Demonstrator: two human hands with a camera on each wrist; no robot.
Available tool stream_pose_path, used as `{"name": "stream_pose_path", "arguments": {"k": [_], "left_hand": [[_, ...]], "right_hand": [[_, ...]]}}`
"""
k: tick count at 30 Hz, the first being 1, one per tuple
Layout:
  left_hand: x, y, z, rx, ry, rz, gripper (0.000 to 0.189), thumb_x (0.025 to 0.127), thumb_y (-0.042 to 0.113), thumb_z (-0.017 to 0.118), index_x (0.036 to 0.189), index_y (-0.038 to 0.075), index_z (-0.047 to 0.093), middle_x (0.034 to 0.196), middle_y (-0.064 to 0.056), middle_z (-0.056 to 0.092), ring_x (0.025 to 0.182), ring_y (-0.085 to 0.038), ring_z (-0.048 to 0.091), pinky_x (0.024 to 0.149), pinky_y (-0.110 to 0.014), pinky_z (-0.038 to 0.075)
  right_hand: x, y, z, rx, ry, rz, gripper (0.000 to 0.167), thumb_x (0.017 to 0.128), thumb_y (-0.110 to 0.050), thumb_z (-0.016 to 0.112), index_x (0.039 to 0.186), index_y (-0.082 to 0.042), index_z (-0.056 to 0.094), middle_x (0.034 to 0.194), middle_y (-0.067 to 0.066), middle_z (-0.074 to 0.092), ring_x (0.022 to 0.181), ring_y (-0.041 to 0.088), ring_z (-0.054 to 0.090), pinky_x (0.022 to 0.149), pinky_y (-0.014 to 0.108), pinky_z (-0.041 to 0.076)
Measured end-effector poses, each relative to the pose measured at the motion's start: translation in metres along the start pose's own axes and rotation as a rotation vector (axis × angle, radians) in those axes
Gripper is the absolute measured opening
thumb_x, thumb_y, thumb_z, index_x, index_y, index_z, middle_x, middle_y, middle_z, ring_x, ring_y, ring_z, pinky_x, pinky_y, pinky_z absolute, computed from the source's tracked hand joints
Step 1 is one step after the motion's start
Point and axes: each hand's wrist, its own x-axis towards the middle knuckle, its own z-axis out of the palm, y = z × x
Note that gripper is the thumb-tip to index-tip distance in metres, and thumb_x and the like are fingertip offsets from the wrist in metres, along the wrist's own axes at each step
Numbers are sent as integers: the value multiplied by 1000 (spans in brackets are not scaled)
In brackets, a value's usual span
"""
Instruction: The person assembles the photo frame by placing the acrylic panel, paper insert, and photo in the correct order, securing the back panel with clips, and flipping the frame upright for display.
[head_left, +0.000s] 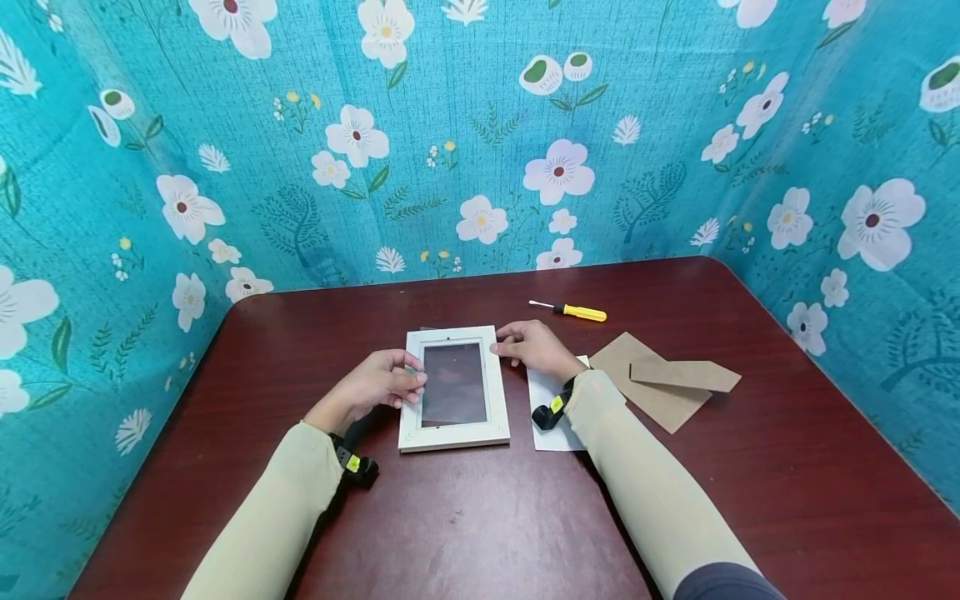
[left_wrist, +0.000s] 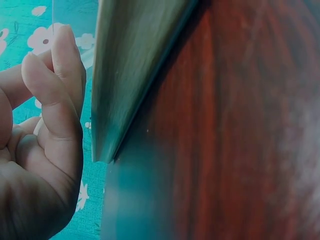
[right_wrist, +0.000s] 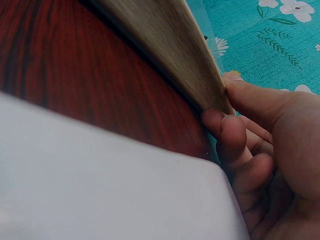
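A white picture frame (head_left: 453, 436) lies on the table, its wood-grained side (left_wrist: 135, 60) showing in the left wrist view. My left hand (head_left: 378, 383) is at the frame's left border, where finger and thumb tips pinch the edge of a clear sheet (left_wrist: 75, 15). That sheet is transparent, so its full outline over the frame is hard to make out. At the upper right edge, my right hand (head_left: 536, 346) grips the frame, thumb on the top edge and curled fingers against the side in the right wrist view.
White paper (head_left: 558, 433) lies partly under the right forearm. Beyond it is a brown backing board (head_left: 667, 412) with a folded flap (head_left: 686, 375). A yellow-handled screwdriver (head_left: 585, 313) rests farther back. Floral cloth (head_left: 450, 167) hangs behind the dark red table (head_left: 480, 525).
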Motion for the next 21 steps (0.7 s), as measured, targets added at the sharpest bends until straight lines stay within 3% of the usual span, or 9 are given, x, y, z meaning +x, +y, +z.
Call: {"name": "stream_pose_path", "arguments": {"k": [21], "left_hand": [[2, -2, 1, 13, 22, -7, 27, 92, 10, 68, 112, -3, 54, 87, -17, 68, 70, -21, 68, 55, -28, 51]], "right_hand": [[1, 1, 0, -1, 1, -12, 36, 91, -29, 72, 119, -6, 65, 83, 3, 68, 65, 21, 62, 70, 35, 50]]}}
